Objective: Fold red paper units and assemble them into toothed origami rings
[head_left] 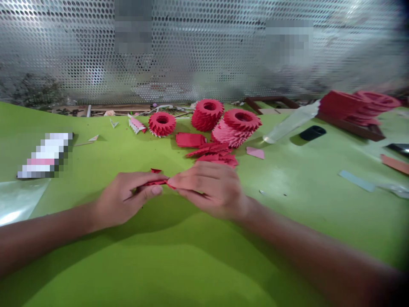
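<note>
Between my two hands, low over the green table (153, 256), is a small folded red paper piece (155, 183). My left hand (128, 196) pinches it between thumb and fingers. From the other side my right hand (211, 187) grips its right end, with the fingertips of both hands almost meeting. A small red paper triangle (156, 170) shows just behind the left fingers. Past my right hand lies a loose heap of folded red paper pieces (214, 151), beside a stack of red paper rectangles (191, 140).
Behind the heap stand ring-shaped folded-paper stacks: a short red one (162, 124), a taller red one (207, 115) and a red-and-pink one (238, 128). A pixelated phone-like object (46, 155) lies left. Rightward are a black cylinder (313, 133), a clear plastic sleeve (290, 121) and a brown tray (351, 123).
</note>
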Demonstrator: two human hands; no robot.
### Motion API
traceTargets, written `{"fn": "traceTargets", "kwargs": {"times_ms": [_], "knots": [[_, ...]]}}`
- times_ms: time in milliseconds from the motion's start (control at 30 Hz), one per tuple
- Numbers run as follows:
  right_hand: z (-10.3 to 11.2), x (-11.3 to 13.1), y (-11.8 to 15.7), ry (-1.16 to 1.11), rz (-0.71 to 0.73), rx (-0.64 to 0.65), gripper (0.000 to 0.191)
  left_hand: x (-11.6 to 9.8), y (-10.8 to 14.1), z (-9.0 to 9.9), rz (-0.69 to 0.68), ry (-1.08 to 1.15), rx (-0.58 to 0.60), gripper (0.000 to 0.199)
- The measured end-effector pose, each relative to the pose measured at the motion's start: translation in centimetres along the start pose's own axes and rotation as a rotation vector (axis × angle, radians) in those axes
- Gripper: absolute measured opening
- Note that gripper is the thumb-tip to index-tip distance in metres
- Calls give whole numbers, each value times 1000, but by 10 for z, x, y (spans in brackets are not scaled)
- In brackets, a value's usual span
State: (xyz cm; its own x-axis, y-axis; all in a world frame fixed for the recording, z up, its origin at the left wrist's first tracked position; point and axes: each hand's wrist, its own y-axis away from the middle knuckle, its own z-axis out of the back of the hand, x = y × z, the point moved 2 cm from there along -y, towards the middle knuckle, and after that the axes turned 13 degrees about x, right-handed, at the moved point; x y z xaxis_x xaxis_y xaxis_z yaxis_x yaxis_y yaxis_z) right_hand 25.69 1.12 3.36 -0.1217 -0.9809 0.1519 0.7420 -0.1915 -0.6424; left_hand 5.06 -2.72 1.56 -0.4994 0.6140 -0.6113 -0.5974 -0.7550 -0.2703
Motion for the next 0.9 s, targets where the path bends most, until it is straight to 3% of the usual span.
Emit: {"fn": "traceTargets", "kwargs": {"times_ms": [167,333,900], "knots": [[-1,-1,0,1,-6,-1,8,7,3,-5,125,379,156,41],[-1,0,1,2,13,-12,8,10,3,-4,174,618,205,33],[-1,0,1,58,25,-15,6,12,-1,-1,269,822,232,31]]}}
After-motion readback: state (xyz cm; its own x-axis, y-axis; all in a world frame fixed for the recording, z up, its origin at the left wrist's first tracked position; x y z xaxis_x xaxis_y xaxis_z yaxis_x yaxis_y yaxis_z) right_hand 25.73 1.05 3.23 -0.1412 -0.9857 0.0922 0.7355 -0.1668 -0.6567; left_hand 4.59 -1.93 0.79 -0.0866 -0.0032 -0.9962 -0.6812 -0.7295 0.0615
